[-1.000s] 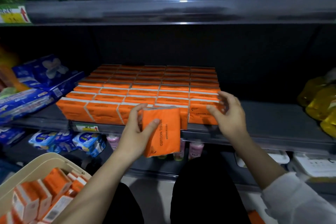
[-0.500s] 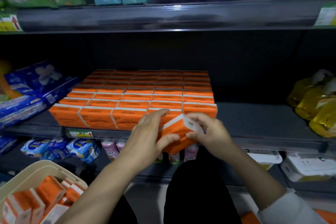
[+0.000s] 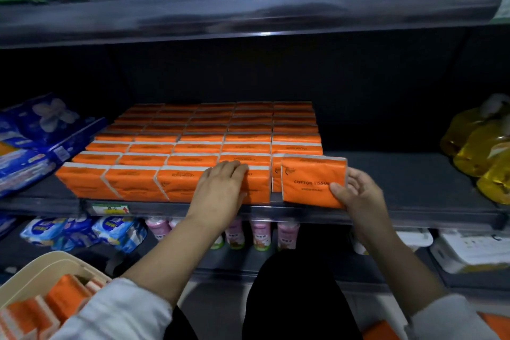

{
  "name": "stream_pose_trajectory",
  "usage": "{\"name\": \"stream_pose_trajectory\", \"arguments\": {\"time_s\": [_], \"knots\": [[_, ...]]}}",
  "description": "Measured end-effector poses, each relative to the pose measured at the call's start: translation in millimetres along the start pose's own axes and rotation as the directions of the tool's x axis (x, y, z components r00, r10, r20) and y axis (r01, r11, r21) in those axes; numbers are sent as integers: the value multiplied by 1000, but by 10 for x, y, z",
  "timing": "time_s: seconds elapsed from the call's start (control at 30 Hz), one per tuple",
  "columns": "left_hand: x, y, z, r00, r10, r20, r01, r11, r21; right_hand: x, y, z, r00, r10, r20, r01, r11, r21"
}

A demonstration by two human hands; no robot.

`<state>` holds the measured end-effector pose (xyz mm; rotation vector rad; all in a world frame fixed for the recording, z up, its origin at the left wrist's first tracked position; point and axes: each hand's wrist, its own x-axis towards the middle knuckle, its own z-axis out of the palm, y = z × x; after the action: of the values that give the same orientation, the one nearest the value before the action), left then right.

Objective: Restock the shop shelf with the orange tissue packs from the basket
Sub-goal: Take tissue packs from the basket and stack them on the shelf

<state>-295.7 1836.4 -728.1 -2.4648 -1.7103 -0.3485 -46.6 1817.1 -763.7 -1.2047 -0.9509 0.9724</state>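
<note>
right hand fingers: your right hand (image 3: 358, 193) pinches a flat orange plastic-wrapped tissue pack printed "cotton tissue" (image 3: 313, 180), thumb on its front face near the lower right corner, the other fingers curled behind its right edge.
held pack: it stands upright at the front lip of the dark grey metal shop shelf (image 3: 414, 174), just right of the front row of the block of orange tissue packs (image 3: 209, 143) and overlapping that row's right end.
left hand fingers: your left hand (image 3: 220, 188) lies palm down with fingers together and nearly straight, resting on the top and front of a front-row pack in the block; it grips nothing.
arm pose: both forearms reach up and forward from the bottom of the view, white sleeves pushed back near the elbows; the left wrist crosses the shelf's front edge.
block: the packs sit in tidy rows running back into the shelf, left of the bare right part of the shelf.
basket: the cream plastic basket (image 3: 47, 270) sits below and left of the shelf, with more orange packs inside.
neighbours: yellow bottles (image 3: 480, 152) stand at the shelf's right end, blue wrapped packs (image 3: 41, 132) at its left.
</note>
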Motion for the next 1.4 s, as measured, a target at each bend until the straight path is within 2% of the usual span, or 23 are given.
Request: {"name": "stream_pose_trajectory", "arguments": {"time_s": [0.1,0.17,0.27,0.53,0.77,0.9,0.97,1.07,1.13,1.3,1.4], "knots": [[60,25,90,999,-29,41,27,998,58,66,54,93,997,-70,-37,59,969,-238],[69,24,175,998,-56,13,56,998,27,93,59,154,987,-153,-53,120,911,-394],[65,25,210,997,-82,-3,82,997,-11,126,64,236,967,-245,-63,183,849,-496],[71,45,201,994,-99,33,100,995,-30,114,174,320,962,-246,-116,151,838,-524],[57,62,154,995,-92,50,93,996,-17,83,285,264,984,-167,-65,100,812,-575],[38,139,126,999,-52,-3,52,995,83,33,189,216,980,-184,-74,100,782,-615],[44,186,140,996,29,-86,-21,996,92,-20,91,223,959,-279,-45,178,718,-673],[74,231,177,983,87,-160,-71,992,105,-23,42,239,844,-499,197,446,449,-774],[88,246,201,985,83,-150,-72,995,74,-5,79,253,785,-520,337,536,298,-790],[65,223,181,993,89,-80,-89,996,1,-11,5,289,793,-478,378,537,255,-804],[-43,117,84,984,114,-137,-115,993,4,-52,-90,327,825,-427,371,504,256,-825]]}}
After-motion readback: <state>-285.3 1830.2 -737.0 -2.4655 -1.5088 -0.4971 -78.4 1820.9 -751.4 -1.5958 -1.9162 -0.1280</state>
